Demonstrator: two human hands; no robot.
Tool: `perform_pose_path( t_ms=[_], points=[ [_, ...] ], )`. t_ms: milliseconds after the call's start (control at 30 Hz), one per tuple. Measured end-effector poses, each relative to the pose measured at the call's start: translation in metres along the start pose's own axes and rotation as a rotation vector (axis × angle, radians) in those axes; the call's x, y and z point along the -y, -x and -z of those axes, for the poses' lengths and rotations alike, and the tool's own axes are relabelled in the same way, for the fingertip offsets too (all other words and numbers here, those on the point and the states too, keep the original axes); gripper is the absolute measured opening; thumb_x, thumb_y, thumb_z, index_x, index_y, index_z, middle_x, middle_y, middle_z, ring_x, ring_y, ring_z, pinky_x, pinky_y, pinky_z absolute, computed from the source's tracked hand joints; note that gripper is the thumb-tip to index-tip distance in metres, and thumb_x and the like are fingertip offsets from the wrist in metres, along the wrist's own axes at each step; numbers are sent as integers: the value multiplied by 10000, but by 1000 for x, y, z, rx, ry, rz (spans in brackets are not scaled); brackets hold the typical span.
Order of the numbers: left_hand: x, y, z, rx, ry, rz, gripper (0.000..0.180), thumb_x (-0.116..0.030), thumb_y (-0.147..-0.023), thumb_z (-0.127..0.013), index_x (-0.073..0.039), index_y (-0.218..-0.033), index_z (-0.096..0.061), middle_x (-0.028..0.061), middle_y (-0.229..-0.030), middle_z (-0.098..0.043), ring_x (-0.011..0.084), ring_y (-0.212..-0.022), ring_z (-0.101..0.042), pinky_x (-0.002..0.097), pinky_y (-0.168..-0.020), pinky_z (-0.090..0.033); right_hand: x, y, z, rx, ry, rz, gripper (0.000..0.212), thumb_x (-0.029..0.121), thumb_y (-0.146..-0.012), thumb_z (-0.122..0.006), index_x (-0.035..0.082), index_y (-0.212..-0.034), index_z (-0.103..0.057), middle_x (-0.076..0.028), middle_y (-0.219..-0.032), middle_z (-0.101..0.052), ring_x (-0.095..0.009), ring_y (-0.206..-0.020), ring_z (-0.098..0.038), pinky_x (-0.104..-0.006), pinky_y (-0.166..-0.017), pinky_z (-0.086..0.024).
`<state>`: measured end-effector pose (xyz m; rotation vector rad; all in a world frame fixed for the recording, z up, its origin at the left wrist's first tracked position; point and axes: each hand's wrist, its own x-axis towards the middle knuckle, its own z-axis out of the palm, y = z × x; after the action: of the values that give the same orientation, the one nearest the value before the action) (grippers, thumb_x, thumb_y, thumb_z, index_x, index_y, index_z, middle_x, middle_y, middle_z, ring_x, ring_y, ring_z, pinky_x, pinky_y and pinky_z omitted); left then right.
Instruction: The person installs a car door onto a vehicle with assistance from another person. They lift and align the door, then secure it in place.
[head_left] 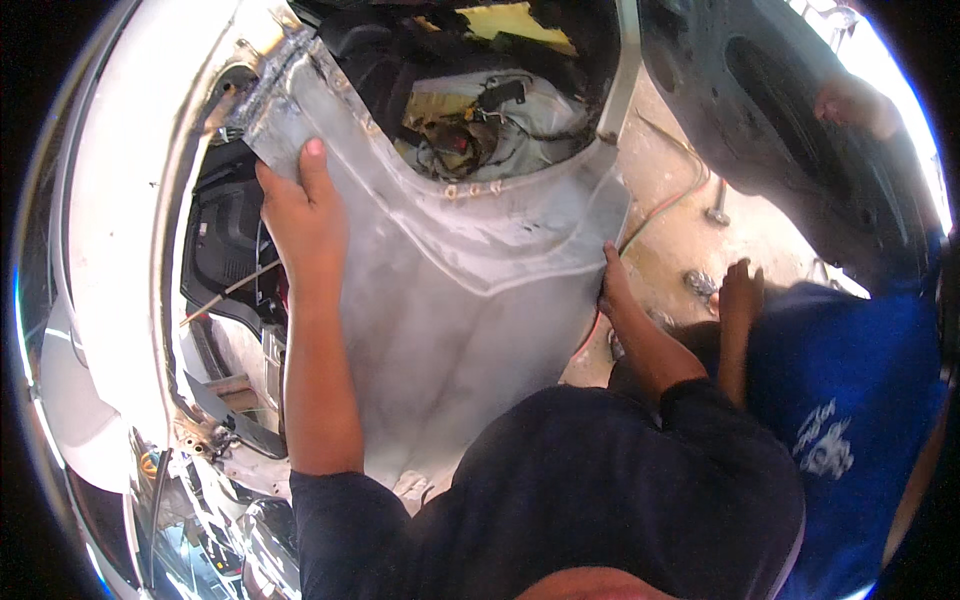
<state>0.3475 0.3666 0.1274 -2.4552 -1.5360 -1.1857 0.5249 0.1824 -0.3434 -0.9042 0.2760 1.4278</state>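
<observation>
Nothing reads clearly from where I stand; the bright-blue fabric shirt (865, 365) bears a curving white print (828, 452), too blurred to make out.

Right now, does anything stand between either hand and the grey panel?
Nothing visible does: the left hand grips the grey panel at its left edge, thumb on the face, and the right hand holds the opposite edge. The co-worker's hand is farther right, apart from it. What lies behind the panel is hidden.
</observation>
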Motion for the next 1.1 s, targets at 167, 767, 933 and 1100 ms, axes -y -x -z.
perform_pose_path(
  t_ms=[167,767,933,1100],
  points=[
    [4,3,4,-9,53,66,614,-475,-1111,-550,72,-1390,-574,298,-1240,-725,428,-1151,-723,482,-987,-539,-18,-12,7,-129,-51,78,813,630,-1080,-472,23,-1616,-409,-205,-1646,-471,-391,-1477,-482,-529,-1247,-352],
    [10,-7,1,-100,238,-68,476,-370,-1133,-526,56,-1317,-629,291,-1127,-747,513,-1064,-709,509,-933,-540,174,67,-158,150,1477,1259,342,284,-967,-577,11,-1149,-673,-239,-1139,-683,-421,-1039,-680,-511,-917,-537],
    [7,-9,5,-78,118,27,565,-452,-1114,-531,78,-1268,-648,320,-1145,-734,526,-1101,-693,525,-959,-527,335,41,-346,441,2364,1262,277,227,-925,-609,-4,-991,-746,-240,-995,-735,-429,-906,-732,-507,-828,-585],
    [14,-13,-1,-82,210,-26,669,-544,-1102,-527,95,-1252,-657,313,-1157,-730,443,-1116,-708,495,-999,-505,186,49,-246,356,1690,1491,316,278,-981,-570,-10,-1007,-700,-167,-1022,-731,-397,-958,-713,-534,-908,-557]
  ],
)
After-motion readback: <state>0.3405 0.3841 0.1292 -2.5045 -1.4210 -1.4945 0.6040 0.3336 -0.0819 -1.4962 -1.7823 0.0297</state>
